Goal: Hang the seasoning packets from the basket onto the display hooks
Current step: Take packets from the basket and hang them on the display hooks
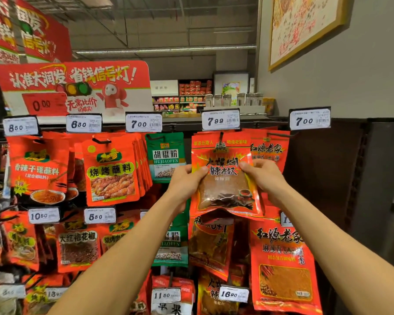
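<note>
head view: both hands' grip (pixel 187 178) (pixel 263 176) on chili packet (pixel 224 176)

1. A supermarket aisle: seasoning packets (pixel 112 171) hang in rows on display hooks (pixel 101 140).
2. Printed price tags (pixel 143 123) top each hook.
3. A red promotional sign (pixel 77 87) stands above; stocked shelves (pixel 193 94) sit behind.

Packets crowd the rack; the green packet (pixel 165 155) and right-hand red packet (pixel 270 151) flank the 7.99 tag (pixel 220 120). Bare dark panel (pixel 323 173) right of them leaves room.
</note>
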`<move>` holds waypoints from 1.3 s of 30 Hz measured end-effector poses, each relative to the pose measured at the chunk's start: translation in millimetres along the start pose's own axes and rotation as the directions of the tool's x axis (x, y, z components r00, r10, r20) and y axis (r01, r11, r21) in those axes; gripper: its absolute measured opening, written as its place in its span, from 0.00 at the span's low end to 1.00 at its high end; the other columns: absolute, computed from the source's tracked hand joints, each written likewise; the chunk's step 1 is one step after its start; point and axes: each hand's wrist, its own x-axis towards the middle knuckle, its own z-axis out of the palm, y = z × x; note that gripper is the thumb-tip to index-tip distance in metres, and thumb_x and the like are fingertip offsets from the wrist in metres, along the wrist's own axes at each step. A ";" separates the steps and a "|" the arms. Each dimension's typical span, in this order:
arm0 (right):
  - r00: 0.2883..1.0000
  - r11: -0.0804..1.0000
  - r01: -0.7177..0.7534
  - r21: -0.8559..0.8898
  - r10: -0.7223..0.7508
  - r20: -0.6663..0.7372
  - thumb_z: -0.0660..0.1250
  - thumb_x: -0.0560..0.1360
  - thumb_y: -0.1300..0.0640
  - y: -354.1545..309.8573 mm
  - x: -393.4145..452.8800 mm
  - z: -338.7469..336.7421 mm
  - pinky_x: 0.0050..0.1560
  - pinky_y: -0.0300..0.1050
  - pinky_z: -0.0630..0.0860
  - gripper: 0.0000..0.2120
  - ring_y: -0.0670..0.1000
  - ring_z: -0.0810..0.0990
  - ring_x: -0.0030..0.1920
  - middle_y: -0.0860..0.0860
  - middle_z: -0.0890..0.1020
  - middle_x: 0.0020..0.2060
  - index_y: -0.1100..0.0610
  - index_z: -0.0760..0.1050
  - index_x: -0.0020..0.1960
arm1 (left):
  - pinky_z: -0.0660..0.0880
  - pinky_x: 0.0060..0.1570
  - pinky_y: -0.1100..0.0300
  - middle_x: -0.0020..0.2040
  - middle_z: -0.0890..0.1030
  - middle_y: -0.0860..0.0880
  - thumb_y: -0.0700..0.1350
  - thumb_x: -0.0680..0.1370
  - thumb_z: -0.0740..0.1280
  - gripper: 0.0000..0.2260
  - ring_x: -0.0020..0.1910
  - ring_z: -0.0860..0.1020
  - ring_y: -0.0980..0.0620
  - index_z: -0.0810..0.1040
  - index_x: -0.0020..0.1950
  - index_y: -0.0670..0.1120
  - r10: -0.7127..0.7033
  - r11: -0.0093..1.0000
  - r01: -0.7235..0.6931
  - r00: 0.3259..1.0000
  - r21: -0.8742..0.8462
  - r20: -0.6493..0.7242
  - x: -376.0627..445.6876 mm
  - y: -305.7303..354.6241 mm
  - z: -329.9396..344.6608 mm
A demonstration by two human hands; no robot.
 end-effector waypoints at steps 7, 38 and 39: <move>0.994 0.991 -0.011 -0.134 -0.004 -0.114 0.71 0.77 0.47 23.8 59.5 33.8 0.36 0.47 0.66 0.16 0.53 0.74 0.34 0.51 0.77 0.31 0.55 0.74 0.37 | 0.80 0.56 0.41 0.44 0.84 0.41 0.47 0.78 0.71 0.08 0.47 0.84 0.39 0.80 0.44 0.44 -0.014 0.987 0.040 0.986 0.156 -0.164 56.3 -0.9 8.4; 0.979 0.970 -0.017 -0.241 -0.033 -0.203 0.71 0.77 0.48 38.3 126.5 43.0 0.31 0.48 0.62 0.21 0.52 0.71 0.32 0.46 0.71 0.28 0.52 0.66 0.31 | 0.78 0.54 0.47 0.45 0.85 0.42 0.56 0.79 0.68 0.18 0.50 0.81 0.41 0.83 0.47 0.40 0.178 0.953 -0.052 0.893 0.297 -0.413 134.5 -27.8 32.4; 0.976 0.970 -0.011 -0.245 -0.043 -0.215 0.71 0.77 0.48 38.3 131.5 44.3 0.31 0.48 0.61 0.20 0.53 0.71 0.34 0.47 0.72 0.29 0.52 0.66 0.32 | 0.78 0.52 0.49 0.43 0.85 0.43 0.56 0.79 0.68 0.17 0.48 0.81 0.41 0.83 0.44 0.41 0.179 0.953 -0.049 0.887 0.299 -0.426 140.3 -26.6 33.9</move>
